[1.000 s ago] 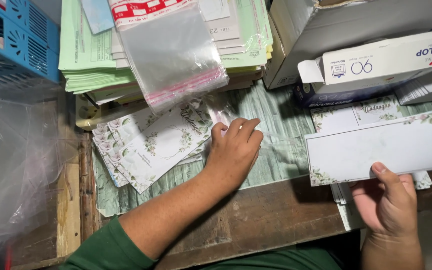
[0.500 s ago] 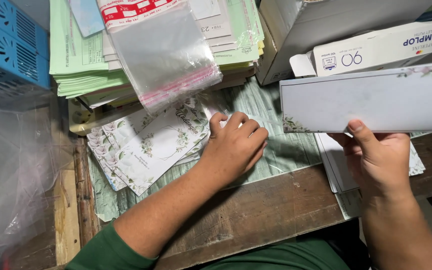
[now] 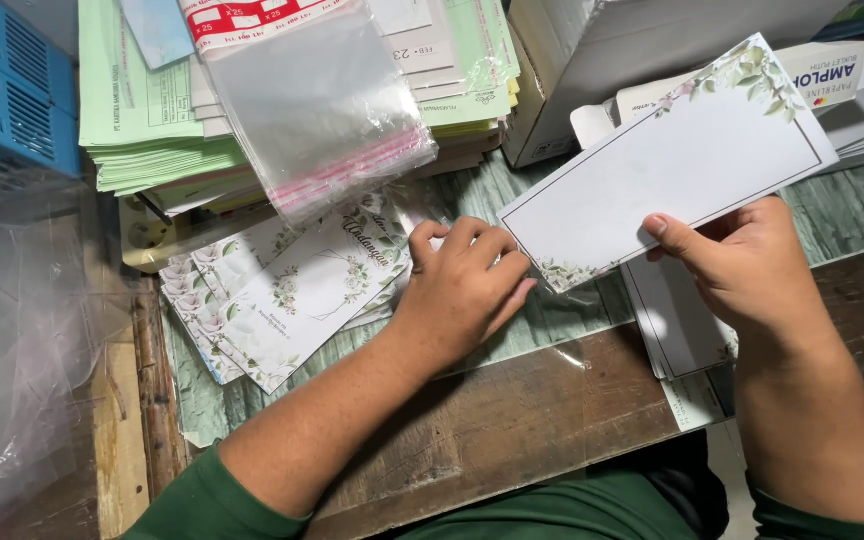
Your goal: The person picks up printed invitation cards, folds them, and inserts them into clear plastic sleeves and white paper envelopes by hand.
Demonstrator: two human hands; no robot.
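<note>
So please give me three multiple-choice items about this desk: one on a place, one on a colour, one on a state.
1. Where does the left hand rest?
A on the fanned floral cards
B on the blue crate
C inside the cardboard box

2. What colour is the crate at the upper left?
A red
B blue
C yellow

3. How is the white floral envelope?
A flat on the desk
B torn in two
C held up by the right hand

Key: 1 A, fingers lie on the cards; 2 B, its plastic is blue; 3 C, thumb and fingers pinch its lower edge.
</note>
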